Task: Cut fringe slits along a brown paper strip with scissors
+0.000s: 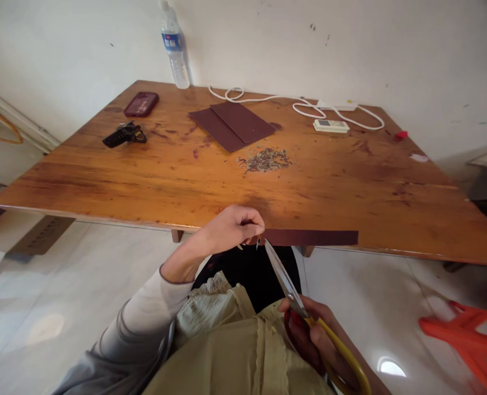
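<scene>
My left hand is at the table's front edge, its thumb and fingertips pinched together on a small piece too small to make out. My right hand holds yellow-handled scissors, whose tips point up and left, just beside my left fingertips. A dark maroon strip lies along the front edge, its left end near my left fingertips. Beyond the hands lies a pile of small clippings. Two maroon sheets overlap behind the pile.
A water bottle stands by the wall, near a dark red phone and a black object. A white cable and a pale device lie at the back right. An orange stool is at lower right.
</scene>
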### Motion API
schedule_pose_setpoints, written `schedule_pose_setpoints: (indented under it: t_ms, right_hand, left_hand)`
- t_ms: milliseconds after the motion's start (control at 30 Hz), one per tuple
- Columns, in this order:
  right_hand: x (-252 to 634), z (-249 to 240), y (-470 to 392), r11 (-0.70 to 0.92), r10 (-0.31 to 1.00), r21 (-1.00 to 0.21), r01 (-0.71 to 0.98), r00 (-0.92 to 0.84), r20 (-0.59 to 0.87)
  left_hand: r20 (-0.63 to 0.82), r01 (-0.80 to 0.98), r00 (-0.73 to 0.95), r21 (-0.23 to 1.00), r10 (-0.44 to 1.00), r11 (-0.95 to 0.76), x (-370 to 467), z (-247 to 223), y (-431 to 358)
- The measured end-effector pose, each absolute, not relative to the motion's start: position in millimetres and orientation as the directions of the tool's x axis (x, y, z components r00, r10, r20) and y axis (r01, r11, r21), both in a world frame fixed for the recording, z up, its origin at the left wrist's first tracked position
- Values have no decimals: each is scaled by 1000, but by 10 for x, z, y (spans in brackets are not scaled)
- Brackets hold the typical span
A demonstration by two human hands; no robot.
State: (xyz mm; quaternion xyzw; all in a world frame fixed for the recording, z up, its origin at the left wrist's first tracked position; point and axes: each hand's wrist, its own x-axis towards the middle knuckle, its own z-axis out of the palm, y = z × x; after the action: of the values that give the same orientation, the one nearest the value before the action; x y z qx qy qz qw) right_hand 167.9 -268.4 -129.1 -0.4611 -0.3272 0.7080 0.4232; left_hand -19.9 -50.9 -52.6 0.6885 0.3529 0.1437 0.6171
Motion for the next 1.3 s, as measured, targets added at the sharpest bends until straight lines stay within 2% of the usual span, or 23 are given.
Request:
schedule_pose_setpoints:
  t_ms: [500,700,933,1133,1300]
  right_hand:
    - [1790,-1379,-2701,-496,867,-838,-227,-175,-466]
    - [1816,-1407,-2670,-405,911,-897,-177,-165,-378]
    - [1769,-1341,-2655,-427,901,-879,-212,-183,-394]
    - [1809,-1313,-2699,-431,897,-894,-122,-166,-410]
    - [1852,-1390,-2687,-369,925,-928,-60,-124,-360]
  left_hand:
    - [-289,382,775,923,562,-53,-266,-578,-447]
    - [-241,348,825,929,512,-124,-290,-565,-418]
    - [-207,366,837,900,507,-237,-274,-492,-422]
    - [-171,346,862,886,477,-309,-267,-446,-418]
    - [-186,346,871,889,454,-299,-273,-453,-408]
